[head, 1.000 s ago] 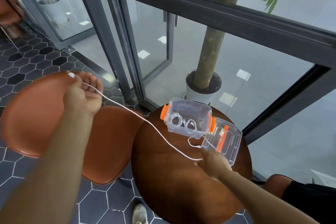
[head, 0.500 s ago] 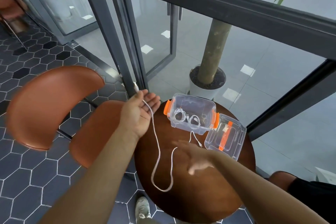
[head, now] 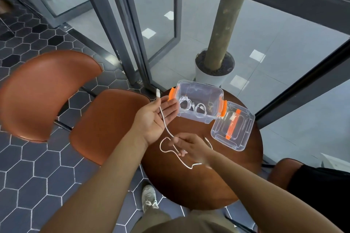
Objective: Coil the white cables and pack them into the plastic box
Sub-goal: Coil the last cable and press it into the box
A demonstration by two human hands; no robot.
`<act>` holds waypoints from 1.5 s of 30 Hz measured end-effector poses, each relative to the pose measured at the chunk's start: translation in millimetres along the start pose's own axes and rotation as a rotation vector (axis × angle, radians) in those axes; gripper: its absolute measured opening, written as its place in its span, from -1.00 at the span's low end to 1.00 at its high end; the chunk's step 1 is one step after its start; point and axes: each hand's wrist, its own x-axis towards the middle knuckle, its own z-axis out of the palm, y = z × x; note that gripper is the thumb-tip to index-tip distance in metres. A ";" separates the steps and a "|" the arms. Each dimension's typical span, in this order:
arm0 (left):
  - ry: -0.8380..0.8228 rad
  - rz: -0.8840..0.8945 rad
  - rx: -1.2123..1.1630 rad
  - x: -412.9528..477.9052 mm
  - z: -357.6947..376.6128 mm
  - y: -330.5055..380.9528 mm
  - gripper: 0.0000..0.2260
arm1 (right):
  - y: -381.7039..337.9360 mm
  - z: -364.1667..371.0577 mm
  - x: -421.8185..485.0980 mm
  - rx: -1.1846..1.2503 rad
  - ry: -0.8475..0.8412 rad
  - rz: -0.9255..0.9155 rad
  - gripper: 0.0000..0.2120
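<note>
**Loose white cable: half in the air, half on the table**

The white cable [head: 164,120] starts mid-frame. Its USB plug [head: 157,92] pokes up just left of the plastic box [head: 198,119]. From there the cord crosses the left hand [head: 153,119], drops to the right hand [head: 191,147], then wanders in a sloppy loop over the round table [head: 189,191] below centre. Not coiled yet, we'd say.

Handling-wise, we reckon it's light, thin and floppy, with enough spring that loops will want to pop open. Nothing looks fragile except maybe where the cord meets the plug. So we'd take it on the cord a little behind the plug and wind from there.

Grip: the left hand is palm up, fingers nearly straight and pointing at the box, with the cord lying across the palm. The thumb might be pinning the cord near the plug, but we can't tell. The right hand pinches the cord between thumb and forefinger just above the tabletop, other fingers curled. It's a bit blurry though.

The box sits open at centre-right with coiled cables [head: 201,108] already inside, and its lid [head: 240,132] lies against its lower-right corner. Brown chairs [head: 47,91] fill the left of the frame, and a potted tree [head: 214,75] stands above the box.
</note>
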 end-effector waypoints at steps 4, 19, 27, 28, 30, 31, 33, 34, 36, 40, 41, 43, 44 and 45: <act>-0.105 -0.073 0.254 -13.3 -8.8 4.6 -0.70 | 12.4 -22.6 -4.6 -0.238 -0.067 0.111 -0.65; 0.009 -0.037 0.930 -23.7 -22.9 -21.8 -0.72 | -114.7 -41.7 21.9 -0.370 0.261 -0.076 -0.81; 0.095 -0.072 0.451 -21.9 -29.7 -40.3 -0.73 | -88.2 -12.5 -3.4 -0.352 0.317 -0.097 -0.92; 0.097 -0.076 0.395 -20.8 -27.3 -42.0 -0.73 | -84.3 -7.6 -5.3 -0.371 0.317 -0.104 -0.95; 0.089 -0.076 0.279 -20.0 -20.5 -43.5 -0.72 | -78.0 -2.1 -7.5 -0.402 0.345 -0.127 -0.96; 0.085 -0.068 0.228 -19.6 -16.7 -43.1 -0.71 | -76.0 -1.1 -8.4 -0.388 0.355 -0.145 -0.95; 0.090 -0.034 0.155 -18.8 -8.5 -41.3 -0.73 | -73.8 0.2 -10.6 -0.351 0.353 -0.177 -0.94; 0.100 -0.020 0.124 -18.4 -5.3 -39.6 -0.75 | -74.0 0.7 -12.5 -0.328 0.343 -0.183 -0.95; 0.115 -0.023 0.013 -16.7 -0.7 -33.7 -0.81 | -72.5 0.5 -16.9 -0.280 0.327 -0.184 -0.97; 0.119 -0.001 -0.148 -14.8 2.8 -17.3 -0.77 | -60.3 -5.6 -27.6 -0.314 0.292 -0.249 -0.88; 0.121 0.003 -0.148 -15.1 2.3 -13.6 -0.74 | -55.2 -7.1 -30.6 -0.324 0.265 -0.261 -0.84; 0.111 -0.009 -0.146 -15.6 0.8 -6.6 -0.71 | -41.2 -10.3 -36.2 -0.369 0.174 -0.232 -0.84; 0.088 -0.015 -0.158 -16.1 -0.1 -3.5 -0.71 | -33.5 -11.8 -38.9 -0.416 0.124 -0.201 -0.80; 0.059 -0.019 -0.155 -16.6 -0.9 -0.1 -0.71 | -25.0 -13.3 -40.8 -0.454 0.081 -0.161 -0.74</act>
